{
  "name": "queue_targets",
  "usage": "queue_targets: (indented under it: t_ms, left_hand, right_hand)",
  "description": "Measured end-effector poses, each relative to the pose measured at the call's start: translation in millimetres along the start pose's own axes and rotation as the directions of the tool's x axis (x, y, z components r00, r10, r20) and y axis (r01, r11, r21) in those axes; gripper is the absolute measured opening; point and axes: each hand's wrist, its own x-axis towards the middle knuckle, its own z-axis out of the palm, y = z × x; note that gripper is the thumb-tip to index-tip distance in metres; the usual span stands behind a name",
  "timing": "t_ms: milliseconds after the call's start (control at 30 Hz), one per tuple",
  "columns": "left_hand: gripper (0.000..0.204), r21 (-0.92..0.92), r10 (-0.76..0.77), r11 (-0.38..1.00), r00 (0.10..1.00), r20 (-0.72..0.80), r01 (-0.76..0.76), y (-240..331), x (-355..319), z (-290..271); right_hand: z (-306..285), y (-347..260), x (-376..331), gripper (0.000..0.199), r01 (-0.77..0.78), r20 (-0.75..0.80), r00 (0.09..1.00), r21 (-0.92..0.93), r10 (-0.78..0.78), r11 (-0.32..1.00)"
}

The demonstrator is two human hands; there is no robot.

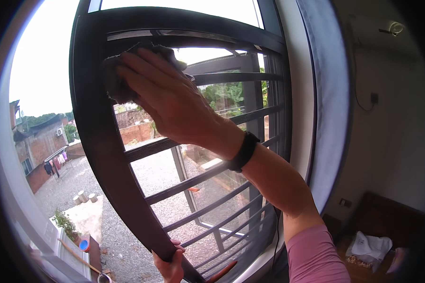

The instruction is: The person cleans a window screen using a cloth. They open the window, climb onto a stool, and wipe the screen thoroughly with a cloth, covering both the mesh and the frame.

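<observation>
My right hand [163, 94] presses a dark grey cloth [120, 85] flat against the upper left corner of a dark window frame [92, 118]. Its fingers lie along the cloth and point up and left. The forearm, with a black wristband [243, 152] and a pink sleeve, reaches up from the lower right. Low on the same frame, my left hand [169, 268] is closed round its upright edge, thumb on the near side. Part of that hand is cut off by the lower rim. Dark horizontal bars [189, 181] cross the opening beside the frame.
A grey-blue curtain [328, 108] hangs right of the window, beside a pale wall. White cloth or plastic [370, 247] lies on brown furniture at the lower right. Outside are a gravel yard [123, 226], a laundry rack [56, 162], a potted plant [65, 221] and a blue bucket [84, 245].
</observation>
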Motion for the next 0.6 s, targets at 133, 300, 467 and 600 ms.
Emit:
queue_targets:
  t_ms: [133,300,467,600]
  left_hand:
    - [0.026,-0.04,-0.073,0.997,0.995,-0.069,0.07,23,-2,8]
    - [0.019,-0.108,-0.029,0.994,0.996,-0.081,0.02,22,-1,10]
    - [0.011,-0.067,-0.008,0.998,0.995,-0.096,0.001,24,-2,10]
    - [0.014,-0.002,0.042,0.999,0.993,-0.107,-0.043,25,-4,10]
  right_hand:
    - [-32,73,-32,0.045,-0.104,-0.071,0.993,-0.161,0.094,0.982]
    - [-102,158,-113,0.042,-0.396,-0.181,0.915,-0.235,0.361,0.887]
    - [-170,263,-186,0.03,-0.465,-0.252,0.882,-0.598,0.398,0.653]
    - [-192,289,-198,0.028,-0.621,-0.239,0.735,-0.612,0.635,0.489]
